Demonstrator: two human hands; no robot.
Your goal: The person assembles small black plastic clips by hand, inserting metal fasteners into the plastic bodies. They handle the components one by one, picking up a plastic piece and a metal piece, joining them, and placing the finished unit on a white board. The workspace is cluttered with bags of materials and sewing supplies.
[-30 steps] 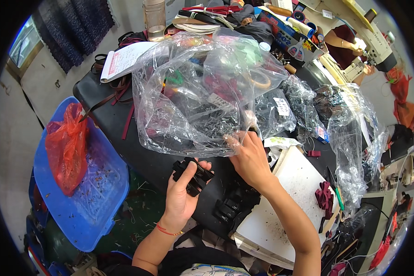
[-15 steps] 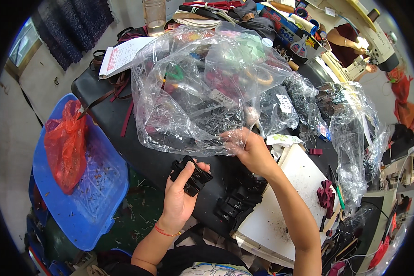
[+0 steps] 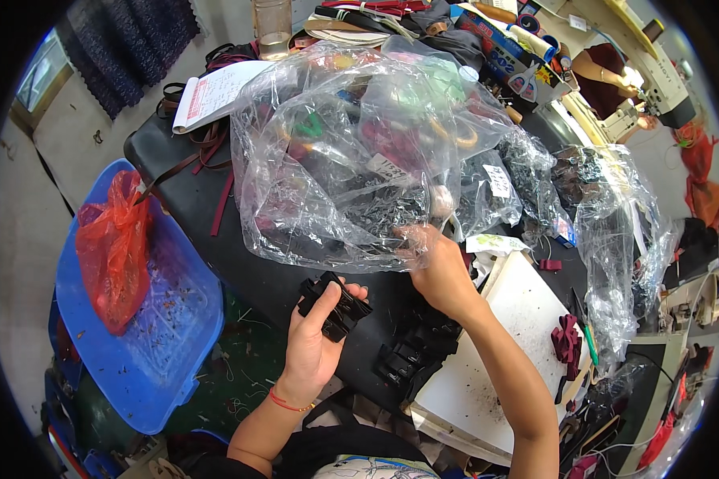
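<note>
My left hand [image 3: 315, 327] is closed around a small stack of black folded ribbon pieces [image 3: 333, 307], the thumb pressed on top. A large clear plastic bag [image 3: 295, 199] lies across the black tabletop in front of me. At its near right edge is my right hand [image 3: 433, 259], with curled fingers gripping the film. Those fingertips are partly behind the plastic and blurred, so I cannot tell whether they also hold something inside. Dark pieces and a paper label show through the bag. More black ribbon pieces [image 3: 415, 351] lie in a heap below my right hand.
A blue plastic bin [image 3: 176, 319] with a red bag [image 3: 120, 255] stands at the left. On the right are a white board [image 3: 495, 351], maroon ribbon pieces [image 3: 566, 343] and another clear bag [image 3: 607, 239]. A notepad [image 3: 212, 100] lies behind. Another person's arm [image 3: 603, 72] shows by a sewing machine [image 3: 651, 72].
My right hand has shifted slightly to the right at the bag's edge, and its fingers show further behind the film. The bag has moved a little with it. My left hand stays nearly still.
</note>
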